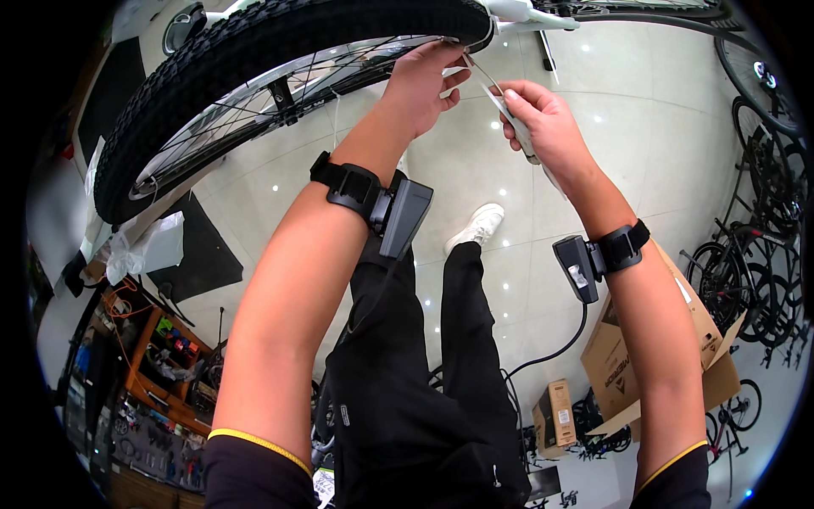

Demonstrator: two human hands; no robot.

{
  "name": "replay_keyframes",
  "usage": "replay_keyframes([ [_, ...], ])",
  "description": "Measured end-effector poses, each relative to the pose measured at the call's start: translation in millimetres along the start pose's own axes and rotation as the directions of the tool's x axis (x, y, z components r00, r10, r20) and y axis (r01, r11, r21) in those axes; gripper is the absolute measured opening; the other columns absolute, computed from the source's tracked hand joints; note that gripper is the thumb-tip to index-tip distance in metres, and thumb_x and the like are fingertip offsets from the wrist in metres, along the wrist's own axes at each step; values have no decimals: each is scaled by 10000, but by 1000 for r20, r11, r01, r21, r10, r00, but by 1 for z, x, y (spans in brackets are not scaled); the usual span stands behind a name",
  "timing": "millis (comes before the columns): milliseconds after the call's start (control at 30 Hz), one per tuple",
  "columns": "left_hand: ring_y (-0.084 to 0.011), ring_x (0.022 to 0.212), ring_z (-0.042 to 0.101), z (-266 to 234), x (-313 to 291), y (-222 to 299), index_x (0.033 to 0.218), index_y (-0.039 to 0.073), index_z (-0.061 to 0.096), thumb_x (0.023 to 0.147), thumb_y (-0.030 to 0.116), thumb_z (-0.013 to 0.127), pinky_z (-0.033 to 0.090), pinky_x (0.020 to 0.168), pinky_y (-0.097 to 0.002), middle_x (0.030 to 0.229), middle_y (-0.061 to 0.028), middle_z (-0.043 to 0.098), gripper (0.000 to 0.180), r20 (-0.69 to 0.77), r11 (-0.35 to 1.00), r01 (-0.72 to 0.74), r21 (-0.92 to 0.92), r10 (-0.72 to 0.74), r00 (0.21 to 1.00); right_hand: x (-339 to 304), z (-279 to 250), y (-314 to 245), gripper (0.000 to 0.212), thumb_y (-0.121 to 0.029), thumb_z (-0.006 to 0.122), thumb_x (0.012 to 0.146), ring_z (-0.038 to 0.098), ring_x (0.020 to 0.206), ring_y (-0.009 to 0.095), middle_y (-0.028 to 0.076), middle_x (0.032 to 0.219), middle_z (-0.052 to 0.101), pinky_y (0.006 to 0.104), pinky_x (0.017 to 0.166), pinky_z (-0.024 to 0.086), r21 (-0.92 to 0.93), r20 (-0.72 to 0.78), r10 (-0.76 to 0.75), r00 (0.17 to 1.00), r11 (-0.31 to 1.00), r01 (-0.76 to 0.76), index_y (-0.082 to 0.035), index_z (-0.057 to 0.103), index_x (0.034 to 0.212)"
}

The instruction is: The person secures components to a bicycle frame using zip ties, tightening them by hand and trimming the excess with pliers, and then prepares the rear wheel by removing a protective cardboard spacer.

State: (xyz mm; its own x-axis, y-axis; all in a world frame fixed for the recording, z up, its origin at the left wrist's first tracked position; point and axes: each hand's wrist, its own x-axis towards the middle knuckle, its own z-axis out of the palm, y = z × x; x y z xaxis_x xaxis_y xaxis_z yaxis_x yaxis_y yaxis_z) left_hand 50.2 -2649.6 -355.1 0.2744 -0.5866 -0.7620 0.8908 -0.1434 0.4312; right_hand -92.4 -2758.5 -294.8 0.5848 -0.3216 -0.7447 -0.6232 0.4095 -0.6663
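a person's right hand (544,127) is wrapped around a slender, pale grey-and-white tool (524,141), its exact kind unclear, while the left hand (426,83), fingers loosely curled, reaches up beside a black, knobby rubber tyre (280,41); whether those fingertips pinch anything or merely touch cannot be told. the hands are apart, the tool slanting between them, near the tyre. the step appears to be close handwork at the tyre's inner edge; the next move seems to call for a steady left and a controlled right. beyond: glossy, pale floor tiles (602,110) and a brown cardboard box (609,356).
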Motion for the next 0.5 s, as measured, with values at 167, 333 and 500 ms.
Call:
replay_keyframes([
  [167,-125,927,539,9,-3,-16,995,122,635,926,207,607,404,739,-309,951,14,607,113,-38,989,-114,95,118,992,1,-11,14,262,-228,523,978,518,656,73,-6,806,565,232,581,440,52,19,2,1000,999,-3,-41,616,1135],
  [333,-109,914,530,15,-4,-30,957,136,622,924,213,615,391,775,-321,941,24,606,84,-72,984,-174,28,175,982,1,-11,-1,250,-234,508,974,500,630,88,7,784,539,246,561,430,-76,69,14,998,997,-9,-13,580,1066],
  [500,-101,897,528,33,-13,-40,953,119,609,922,214,629,393,785,-322,905,27,596,102,-109,983,-149,-109,137,985,14,-5,-32,401,-394,462,960,421,587,98,9,729,466,266,526,395,-299,57,245,968,929,-217,-1,536,995],
])
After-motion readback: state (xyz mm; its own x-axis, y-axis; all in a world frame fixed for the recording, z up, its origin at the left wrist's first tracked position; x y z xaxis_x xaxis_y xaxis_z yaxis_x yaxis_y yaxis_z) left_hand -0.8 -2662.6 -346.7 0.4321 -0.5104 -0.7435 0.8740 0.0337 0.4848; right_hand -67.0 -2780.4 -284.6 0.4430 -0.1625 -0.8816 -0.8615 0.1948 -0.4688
